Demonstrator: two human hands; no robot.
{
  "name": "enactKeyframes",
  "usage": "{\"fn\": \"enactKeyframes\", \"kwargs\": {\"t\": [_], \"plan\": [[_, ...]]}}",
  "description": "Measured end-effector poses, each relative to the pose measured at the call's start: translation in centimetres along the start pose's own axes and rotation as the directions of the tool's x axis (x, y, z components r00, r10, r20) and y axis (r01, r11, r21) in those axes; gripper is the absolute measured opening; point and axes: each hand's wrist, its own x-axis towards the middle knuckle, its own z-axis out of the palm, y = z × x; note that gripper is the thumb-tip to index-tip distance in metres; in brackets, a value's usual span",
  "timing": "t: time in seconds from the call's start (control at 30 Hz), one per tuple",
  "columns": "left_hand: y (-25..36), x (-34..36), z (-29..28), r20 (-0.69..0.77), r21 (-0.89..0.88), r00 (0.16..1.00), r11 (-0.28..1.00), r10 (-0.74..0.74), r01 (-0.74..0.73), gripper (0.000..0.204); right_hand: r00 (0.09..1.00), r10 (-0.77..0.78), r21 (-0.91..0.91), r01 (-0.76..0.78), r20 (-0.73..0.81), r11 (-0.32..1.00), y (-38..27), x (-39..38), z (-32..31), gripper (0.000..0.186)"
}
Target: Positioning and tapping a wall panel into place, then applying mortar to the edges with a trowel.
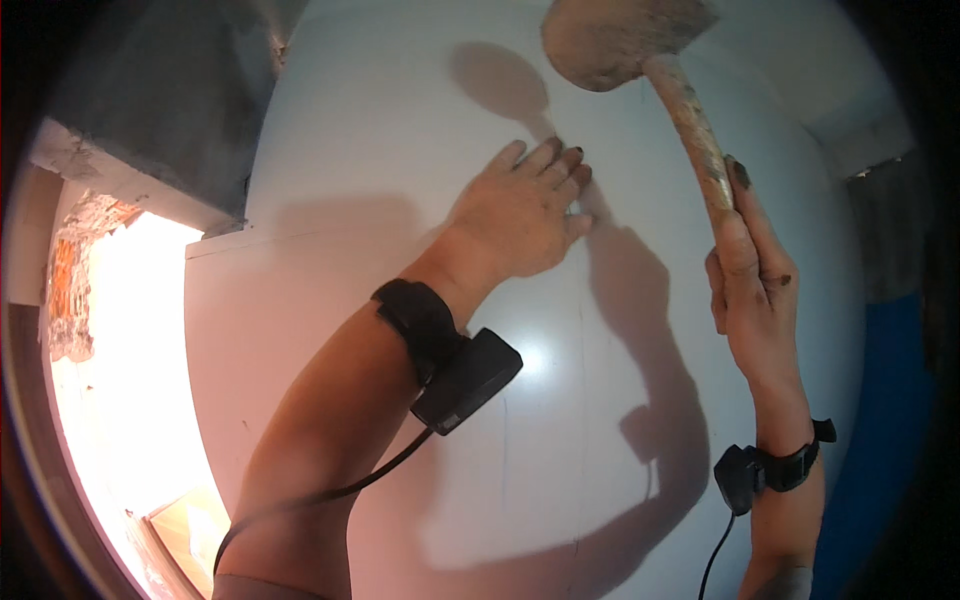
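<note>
Gripping the mallet [615, 40] low on its handle [688, 125], the right hand [752, 285] apparently gains leverage; the left hand [520, 212], spread wide, seemingly braces the white panel [400, 130].

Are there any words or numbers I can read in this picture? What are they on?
No words, numbers or signs can be read.
Black box on the left forearm: tiny pale marks near its lower corner, too small to read.
Mallet-like tool in the right hand: no writing that I can see.
White panel: faint lines and shadows, no letters.
</note>
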Motion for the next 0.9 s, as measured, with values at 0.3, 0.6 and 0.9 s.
{"fn": "enactKeyframes", "kwargs": {"t": [0.3, 0.6, 0.9], "plan": [[1.6, -4.7, -3.5, 0.076, -0.124, 0.996, 0.991, -0.04, 0.049, 0.062, 0.999, -0.013, -0.14, 0.006, -0.047, 0.99, -1.5, 5.5, 1.5, 0.048], [-5.9, -11.6, -5.7, -0.077, 0.124, 0.917, 0.909, -0.391, 0.398, 0.057, 0.994, -0.098, -0.304, 0.109, 0.052, 0.947, -2.1, 16.8, 10.0, 0.047], [-5.3, -14.3, -6.5, -0.052, 0.147, 0.895, 0.883, -0.444, 0.446, 0.055, 0.997, -0.079, -0.083, 0.079, 0.009, 0.993, -3.9, 16.2, 13.3, 0.045]]}}
